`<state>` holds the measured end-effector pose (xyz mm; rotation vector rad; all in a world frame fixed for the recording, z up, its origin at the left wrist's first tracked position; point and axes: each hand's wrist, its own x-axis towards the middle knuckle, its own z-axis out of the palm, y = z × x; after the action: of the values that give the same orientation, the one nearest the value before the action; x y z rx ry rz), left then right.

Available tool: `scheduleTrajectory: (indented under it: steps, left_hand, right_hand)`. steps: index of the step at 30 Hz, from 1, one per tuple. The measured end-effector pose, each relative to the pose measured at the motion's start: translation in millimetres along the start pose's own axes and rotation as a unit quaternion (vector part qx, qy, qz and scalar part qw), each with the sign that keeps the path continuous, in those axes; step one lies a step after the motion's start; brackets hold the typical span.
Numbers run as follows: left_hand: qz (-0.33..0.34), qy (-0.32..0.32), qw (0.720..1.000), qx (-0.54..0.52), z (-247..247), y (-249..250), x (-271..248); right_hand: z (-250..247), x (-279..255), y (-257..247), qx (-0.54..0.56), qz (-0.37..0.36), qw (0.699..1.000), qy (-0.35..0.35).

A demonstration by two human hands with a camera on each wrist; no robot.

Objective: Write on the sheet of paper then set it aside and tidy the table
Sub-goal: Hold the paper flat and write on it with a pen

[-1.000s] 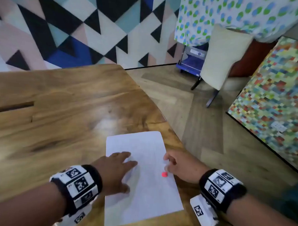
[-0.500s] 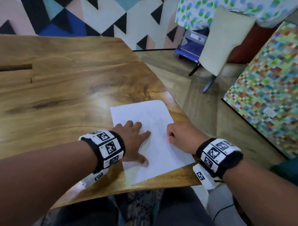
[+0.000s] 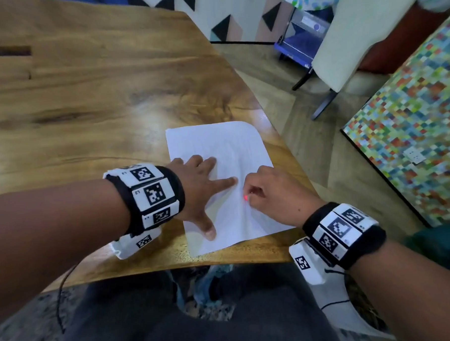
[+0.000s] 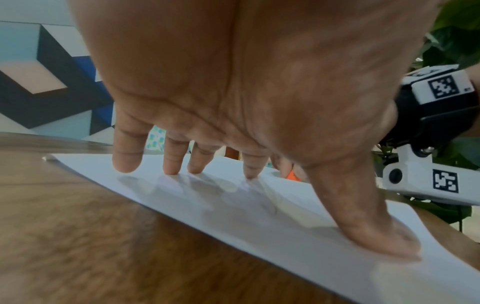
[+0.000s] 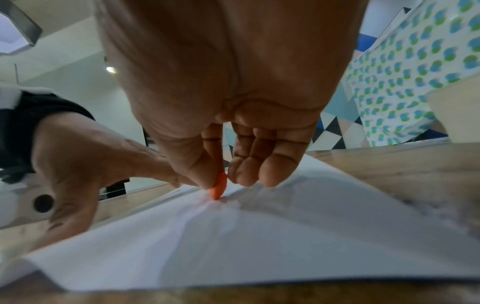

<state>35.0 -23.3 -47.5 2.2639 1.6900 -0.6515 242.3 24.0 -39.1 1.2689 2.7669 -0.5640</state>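
White sheet of paper [image 3: 219,155] under left hand [image 3: 199,187], fingers spread

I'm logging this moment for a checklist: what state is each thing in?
Sheet of paper: flat on the table, near its corner.
Left hand: fingers spread, pressing the sheet.
Right hand: pinching a small orange writing tool, tip touching the sheet.
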Motion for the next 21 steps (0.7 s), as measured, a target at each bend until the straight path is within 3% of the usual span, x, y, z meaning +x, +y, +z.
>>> scheduleTrajectory:
  steps: [6,12,21]
  left_hand:
    - [0.002,-0.014,1.0,-0.026,-0.1,1.9,4.0]
    - [0.045,-0.018,0.999,-0.004,-8.7,9.1,15.0]
    - [0.06,-0.04,0.997,0.002,-11.0,10.7,18.8]
  right_hand:
    - [-4.9,2.7,14.8,0.046,0.035,0.998,0.037]
    - [0.2,-0.6,23.3,0.012,0.06,0.998,0.029]
    - [-0.9,-1.7,15.8,-0.023,0.044,0.999,0.023]
